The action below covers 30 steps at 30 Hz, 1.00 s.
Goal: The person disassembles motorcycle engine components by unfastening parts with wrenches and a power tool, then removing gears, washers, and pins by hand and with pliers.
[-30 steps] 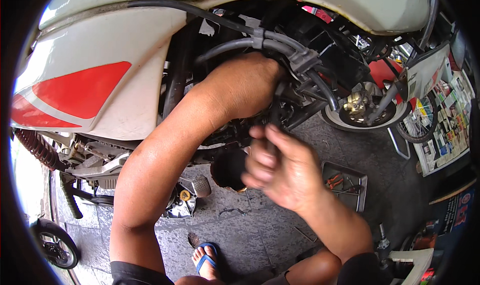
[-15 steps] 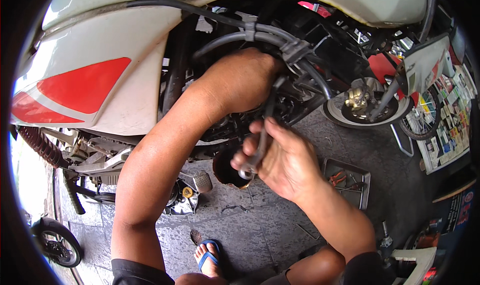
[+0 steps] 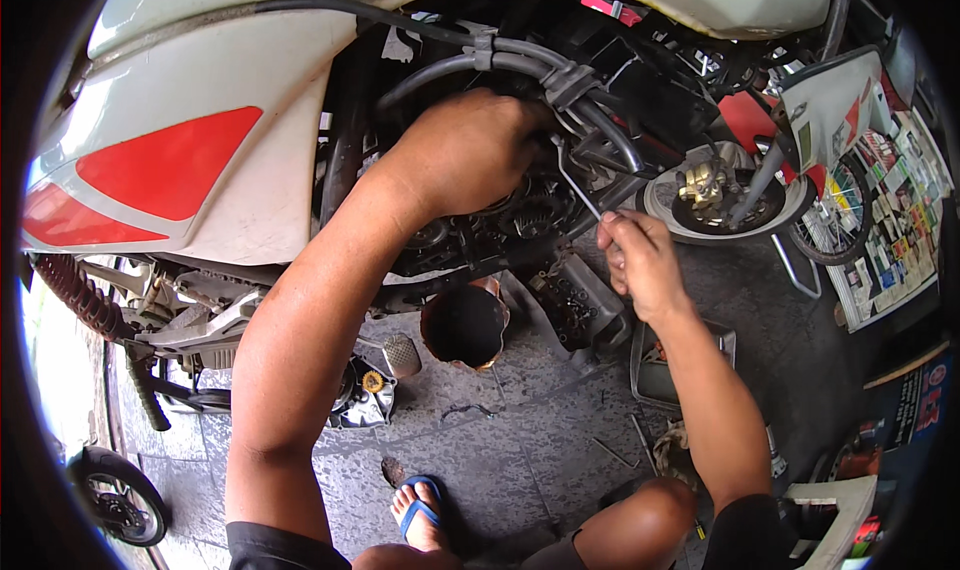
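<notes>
While the left hand (image 3: 480, 148) hides its grip, the right (image 3: 643, 262) clenches the wrench (image 3: 577, 187) between.

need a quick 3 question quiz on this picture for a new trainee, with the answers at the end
1. Which tool is in the right hand?
a) a hammer
b) a wrench
c) a paintbrush

2. True or false: in the picture, the left hand appears just below the curved tubes.

3. Fill in the missing colour: the large triangle on the white side panel is ____.

Key: 1 b; 2 true; 3 red
</notes>
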Motion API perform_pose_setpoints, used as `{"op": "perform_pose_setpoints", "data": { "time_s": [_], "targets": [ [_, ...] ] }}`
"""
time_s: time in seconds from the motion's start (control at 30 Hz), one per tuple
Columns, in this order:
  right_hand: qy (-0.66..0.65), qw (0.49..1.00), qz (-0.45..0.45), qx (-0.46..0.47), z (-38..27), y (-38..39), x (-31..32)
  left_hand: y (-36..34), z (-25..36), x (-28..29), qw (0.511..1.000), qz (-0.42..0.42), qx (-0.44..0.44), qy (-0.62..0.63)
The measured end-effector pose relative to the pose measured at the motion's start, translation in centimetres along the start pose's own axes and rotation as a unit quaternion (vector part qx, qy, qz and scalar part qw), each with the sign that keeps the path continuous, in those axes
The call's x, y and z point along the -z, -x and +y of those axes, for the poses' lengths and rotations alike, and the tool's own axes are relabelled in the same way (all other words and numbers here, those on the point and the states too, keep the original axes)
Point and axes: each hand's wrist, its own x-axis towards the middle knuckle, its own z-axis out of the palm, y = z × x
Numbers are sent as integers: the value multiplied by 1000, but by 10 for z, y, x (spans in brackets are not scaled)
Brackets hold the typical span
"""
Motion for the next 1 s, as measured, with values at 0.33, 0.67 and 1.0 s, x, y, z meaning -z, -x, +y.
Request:
{"op": "perform_pose_setpoints", "data": {
  "time_s": [0.33, 0.67, 1.0],
  "targets": [
    [-33, 986, 2, -161, 94, 92, 27, 6, 35, -34, 977, 102, 108, -152],
    [-156, 981, 59, -98, 107, 77, 42, -13, 40, -80, 914, 268, 176, -248],
    [-138, 989, 20, -46, 45, 9, 34, -5, 53, -86, 889, 314, 135, -304]
  ]
}}
